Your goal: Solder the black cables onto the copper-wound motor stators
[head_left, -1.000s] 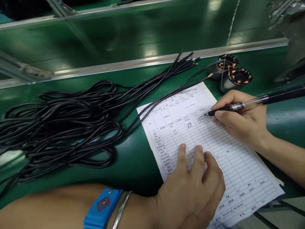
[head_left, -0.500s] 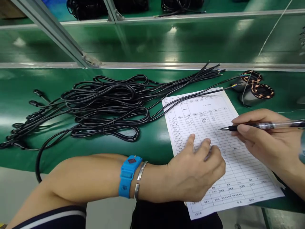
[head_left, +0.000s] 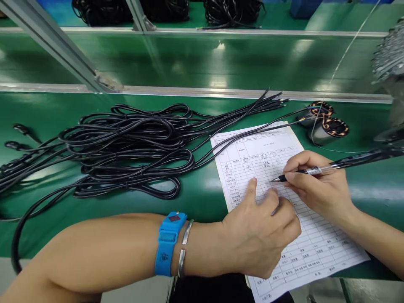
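One pen (head_left: 347, 161) is over the paper (head_left: 311, 225), its tip pointing left and its long body leaning up to the right. Black cables (head_left: 126, 143) lie on the green table (head_left: 202, 198). The right hand (head_left: 325, 193) pinches the pen; the left hand (head_left: 260, 237) touches the paper, fingers a bit apart.

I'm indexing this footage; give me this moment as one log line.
left hand: resting on white printed paper form | right hand: holding black-and-clear pen, tip over form | nearby: bundled black cables
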The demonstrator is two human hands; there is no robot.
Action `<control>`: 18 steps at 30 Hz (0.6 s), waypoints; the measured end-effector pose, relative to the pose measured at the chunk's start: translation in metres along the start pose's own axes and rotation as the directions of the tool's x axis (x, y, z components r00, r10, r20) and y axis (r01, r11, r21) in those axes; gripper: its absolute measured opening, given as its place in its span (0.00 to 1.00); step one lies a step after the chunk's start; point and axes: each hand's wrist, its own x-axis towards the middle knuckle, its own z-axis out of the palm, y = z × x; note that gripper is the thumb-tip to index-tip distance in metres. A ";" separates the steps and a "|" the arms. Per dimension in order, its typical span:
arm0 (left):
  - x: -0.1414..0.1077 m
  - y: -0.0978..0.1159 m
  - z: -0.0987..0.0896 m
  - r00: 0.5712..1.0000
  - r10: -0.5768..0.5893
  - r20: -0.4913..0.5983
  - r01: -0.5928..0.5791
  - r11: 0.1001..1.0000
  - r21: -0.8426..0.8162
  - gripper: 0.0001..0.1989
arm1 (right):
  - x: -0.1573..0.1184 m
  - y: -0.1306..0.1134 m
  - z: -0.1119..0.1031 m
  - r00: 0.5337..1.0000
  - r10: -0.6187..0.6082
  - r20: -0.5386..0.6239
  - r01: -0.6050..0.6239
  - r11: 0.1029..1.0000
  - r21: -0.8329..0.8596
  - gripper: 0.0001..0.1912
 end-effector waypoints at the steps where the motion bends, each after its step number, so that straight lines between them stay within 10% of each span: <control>1: 0.001 -0.001 0.000 1.000 0.006 0.002 -0.006 1.000 -0.006 0.24 | 0.002 -0.005 0.003 1.000 0.002 -0.003 -0.002 1.000 -0.009 0.04; 18: 0.002 -0.004 0.008 0.998 0.005 -0.060 -0.011 0.996 -0.085 0.23 | 0.017 -0.018 0.037 0.994 -0.098 0.050 0.105 0.983 -0.150 0.06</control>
